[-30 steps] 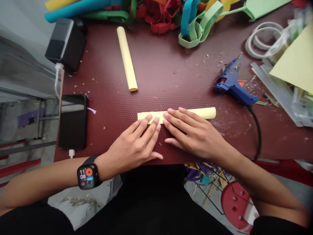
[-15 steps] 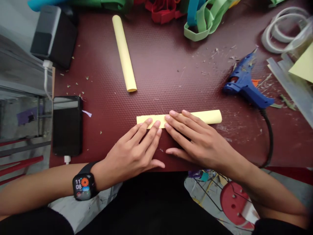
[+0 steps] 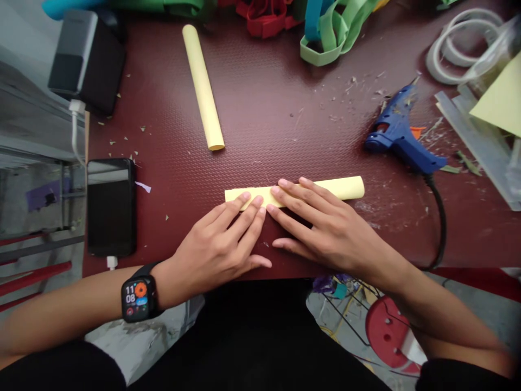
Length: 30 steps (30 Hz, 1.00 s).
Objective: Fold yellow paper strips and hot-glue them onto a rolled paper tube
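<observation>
A yellow paper roll (image 3: 342, 188) lies crosswise near the front of the dark red table (image 3: 268, 136). The fingertips of my left hand (image 3: 222, 233) rest on its left part, fingers stretched out and thumb apart. My right hand (image 3: 325, 222) lies over its middle with spread fingers, the thumb off the paper on the table side nearest me. Neither hand wraps round the roll; both press from above. Farther back, a second yellow paper roll (image 3: 203, 89) lies untouched, its near end showing a hollow opening.
At right lies a blue glue gun (image 3: 407, 133) with a black cord. Behind it are tape rolls (image 3: 464, 46) and clear strips (image 3: 480, 146). A phone (image 3: 110, 206) and a black power bank (image 3: 87, 62) sit at left. Green paper strips (image 3: 334, 32) and red strips (image 3: 266, 16) line the back.
Both hands stay flat on the near roll, with hardly any change in finger position. The whole view has shifted slightly, moving the table's things a little left and up in the picture.
</observation>
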Tool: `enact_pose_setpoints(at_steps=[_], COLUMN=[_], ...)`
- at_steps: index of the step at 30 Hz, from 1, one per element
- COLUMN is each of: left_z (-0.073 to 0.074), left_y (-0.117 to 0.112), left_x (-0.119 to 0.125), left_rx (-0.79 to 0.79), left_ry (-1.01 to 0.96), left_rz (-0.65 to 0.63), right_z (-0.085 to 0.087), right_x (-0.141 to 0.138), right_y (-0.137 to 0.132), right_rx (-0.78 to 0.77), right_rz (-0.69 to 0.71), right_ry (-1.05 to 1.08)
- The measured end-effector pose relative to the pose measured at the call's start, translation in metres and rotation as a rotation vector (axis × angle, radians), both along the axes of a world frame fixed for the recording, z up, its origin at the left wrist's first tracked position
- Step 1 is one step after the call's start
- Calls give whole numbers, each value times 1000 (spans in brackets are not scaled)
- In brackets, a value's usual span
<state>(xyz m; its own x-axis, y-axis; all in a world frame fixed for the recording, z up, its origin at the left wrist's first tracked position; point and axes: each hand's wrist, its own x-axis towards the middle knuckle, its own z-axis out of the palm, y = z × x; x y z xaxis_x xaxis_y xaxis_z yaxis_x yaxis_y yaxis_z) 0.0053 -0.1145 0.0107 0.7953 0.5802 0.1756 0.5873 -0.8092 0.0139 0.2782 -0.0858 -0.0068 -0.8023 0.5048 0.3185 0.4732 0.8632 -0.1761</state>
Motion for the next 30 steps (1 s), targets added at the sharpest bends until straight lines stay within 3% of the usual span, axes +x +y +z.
enact_pose_setpoints(at_steps=[12,16,22,30], left_z=[-7,-4,4,13], left_y=[9,9,12,18], left_x=[-1,-4,-10,-26], left_rx=[11,-35,-105,-133], left_ry=[-155,-154,-134,-53], left_rz=[4,22,49,65], right_z=[-1,-3,-4,-6], right_x=[4,16,37,69], right_y=[-1,-2,-5,-12], right_rx=[-65,-86,11,-80], right_rz=[-87,-140,-164,-278], right_ry=[10,44,56,134])
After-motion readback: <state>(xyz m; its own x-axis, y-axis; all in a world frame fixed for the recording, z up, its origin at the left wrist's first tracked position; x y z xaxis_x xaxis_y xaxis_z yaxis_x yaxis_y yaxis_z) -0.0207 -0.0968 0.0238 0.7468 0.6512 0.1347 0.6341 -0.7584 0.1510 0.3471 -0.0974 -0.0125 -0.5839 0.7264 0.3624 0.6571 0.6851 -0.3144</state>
